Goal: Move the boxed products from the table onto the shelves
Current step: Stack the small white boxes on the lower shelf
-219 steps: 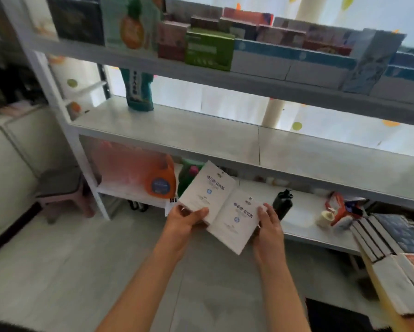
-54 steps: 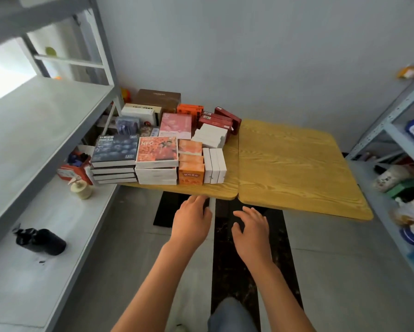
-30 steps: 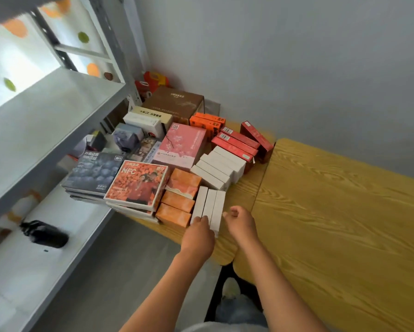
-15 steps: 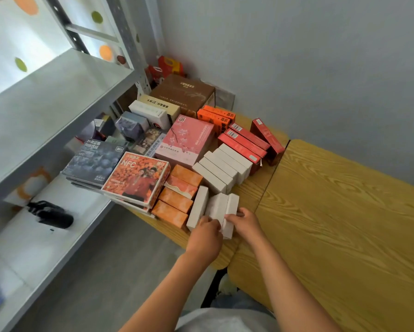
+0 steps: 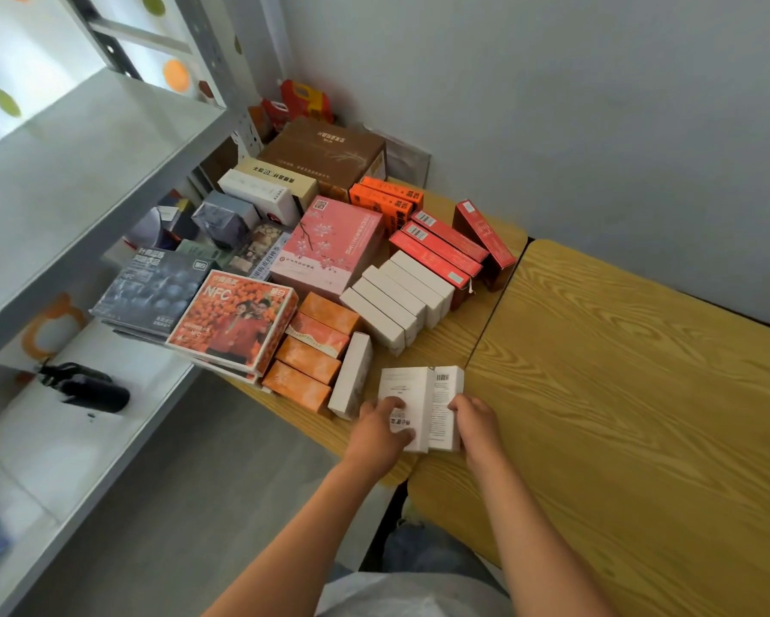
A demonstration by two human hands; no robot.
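Grey wall and a yellow wood-grain table (image 5: 619, 394) fill the right of the view, with grey metal shelves (image 5: 76, 180) running along the left. Boxed products crowd the table's far left corner: a pink blossom box (image 5: 329, 247), red cartons (image 5: 436, 251), a row of white cartons (image 5: 396, 300), orange boxes (image 5: 312, 354) and flat printed packs. At the near edge, both hands are clamped on a pair of white boxes (image 5: 421, 407) pressed side by side. The left hand (image 5: 381, 431) grips the left face with its thumb across the top panel; the right hand (image 5: 474, 423) curls round the right side (barcode panel facing up). One more white box (image 5: 352, 374) stands just to the left of the pair, apart from it. The pair's long axis runs away from the person, straight ahead of the forearms, so both hands sit at its near end and are equally close. The shelves lie to the left, which means the coming carry probably needs a turn that way, with the left hand leading.
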